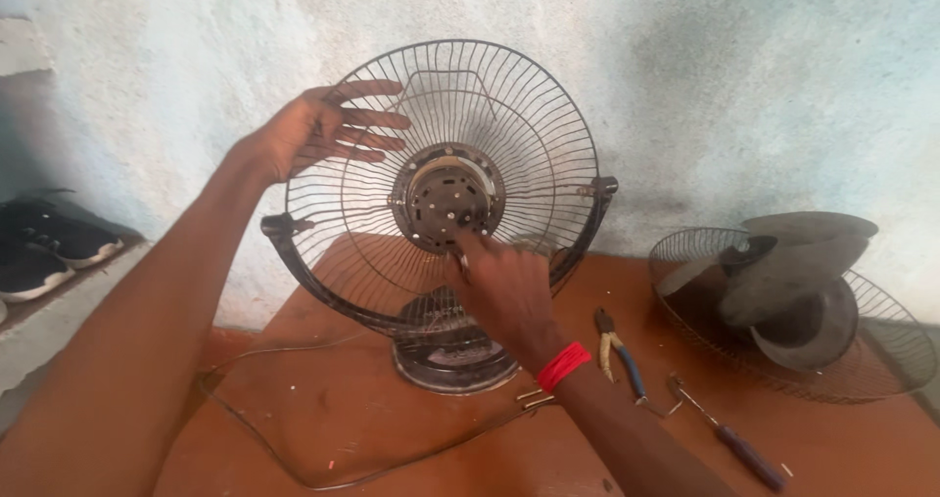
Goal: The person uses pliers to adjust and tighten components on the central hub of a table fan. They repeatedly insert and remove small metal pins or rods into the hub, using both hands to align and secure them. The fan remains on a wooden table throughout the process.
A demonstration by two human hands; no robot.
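Left hand spreads open against the rear fan guard standing upright mid-surface, while the right hand, nearer the motor hub, pinches something unseen just below it.

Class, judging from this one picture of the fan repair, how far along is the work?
Done: the front grille and blade lie aside on the table. In hand: the left hand steadies the rear guard while the right hand works at the motor hub. Left: the rear guard remains mounted; pliers and screwdriver lie unused.
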